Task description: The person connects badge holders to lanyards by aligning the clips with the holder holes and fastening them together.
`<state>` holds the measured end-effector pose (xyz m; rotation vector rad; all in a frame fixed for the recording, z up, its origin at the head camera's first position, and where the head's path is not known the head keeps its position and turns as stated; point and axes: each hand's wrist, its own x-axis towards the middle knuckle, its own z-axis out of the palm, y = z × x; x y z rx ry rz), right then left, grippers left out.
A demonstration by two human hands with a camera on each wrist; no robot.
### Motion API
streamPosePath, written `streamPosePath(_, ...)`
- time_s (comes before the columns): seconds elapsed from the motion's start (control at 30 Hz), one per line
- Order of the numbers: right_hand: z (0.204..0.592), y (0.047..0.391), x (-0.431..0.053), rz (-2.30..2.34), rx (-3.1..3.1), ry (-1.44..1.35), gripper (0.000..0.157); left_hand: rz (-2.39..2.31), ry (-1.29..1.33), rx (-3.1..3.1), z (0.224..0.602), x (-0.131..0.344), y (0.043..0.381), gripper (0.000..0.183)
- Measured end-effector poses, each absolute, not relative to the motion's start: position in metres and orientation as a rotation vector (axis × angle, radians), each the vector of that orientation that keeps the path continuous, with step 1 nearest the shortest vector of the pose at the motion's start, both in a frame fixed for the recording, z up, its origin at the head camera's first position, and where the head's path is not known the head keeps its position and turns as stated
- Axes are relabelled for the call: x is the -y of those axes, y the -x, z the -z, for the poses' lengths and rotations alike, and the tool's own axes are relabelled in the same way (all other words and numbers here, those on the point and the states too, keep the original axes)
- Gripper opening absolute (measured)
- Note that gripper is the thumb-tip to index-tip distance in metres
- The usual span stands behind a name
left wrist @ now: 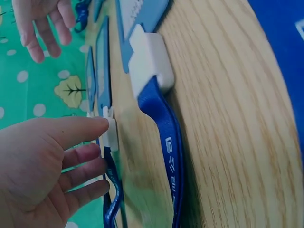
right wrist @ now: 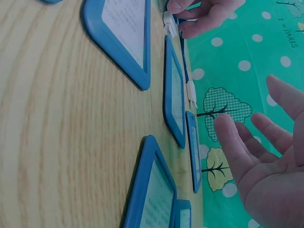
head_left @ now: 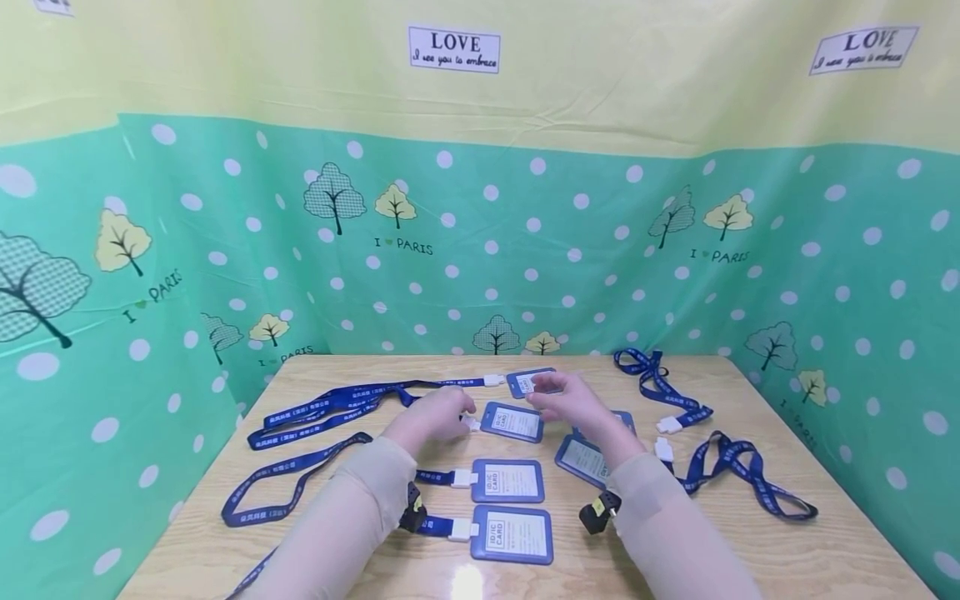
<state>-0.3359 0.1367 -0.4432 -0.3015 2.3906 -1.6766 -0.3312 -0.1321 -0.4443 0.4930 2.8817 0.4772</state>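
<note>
I think I am at the step of setting a blue card holder point(head_left: 512, 422) into the row with its strap. It lies in the middle of the desk point(head_left: 420, 575), third from the near side. Its long side runs left to right, and its clip end points left. The right end tips a little toward me, so it is not quite in line with the near holder point(head_left: 512, 535) and the next one point(head_left: 507, 481).

My left hand point(head_left: 441, 414) is beside its white clip point(head_left: 470, 422), with the fingers softly bent and the thumb apart from them. I cannot tell if my thumb touches the clip. My right hand point(head_left: 561, 397) is spread and has nothing in it, above the desk to the right.

The next move seems to need a small turn to make the holder straight. Two more holders point(head_left: 583, 461) lie on the right, partly behind my right hand and arm.
</note>
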Motion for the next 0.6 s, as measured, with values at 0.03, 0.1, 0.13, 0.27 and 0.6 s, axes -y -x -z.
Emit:
streamPosePath(0.03,0.4437,0.3358,-0.1365,1.677,-2.389,0.300,0.050,-0.461,-0.501,-2.885,0.4453,0.1322,0.3320,0.035)
streamPosePath(0.1,0.4447,0.3355,-0.1361,1.671,-2.397,0.297,0.048,-0.438,-0.526,-2.893,0.4473,0.1323,0.3332,0.035)
streamPosePath(0.13,0.4450,0.3352,-0.1359,1.670,-2.402,0.294,0.048,-0.432,-0.530,-2.894,0.4478,0.1322,0.3335,0.035)
streamPosePath(0.27,0.4464,0.3349,-0.1356,1.673,-2.407,0.289,0.048,-0.409,-0.532,-2.896,0.4504,0.1314,0.3351,0.031)
streamPosePath(0.6,0.4502,0.3358,-0.1364,1.646,-2.422,0.296,0.052,-0.398,-0.524,-2.877,0.4478,0.1291,0.3341,0.024)
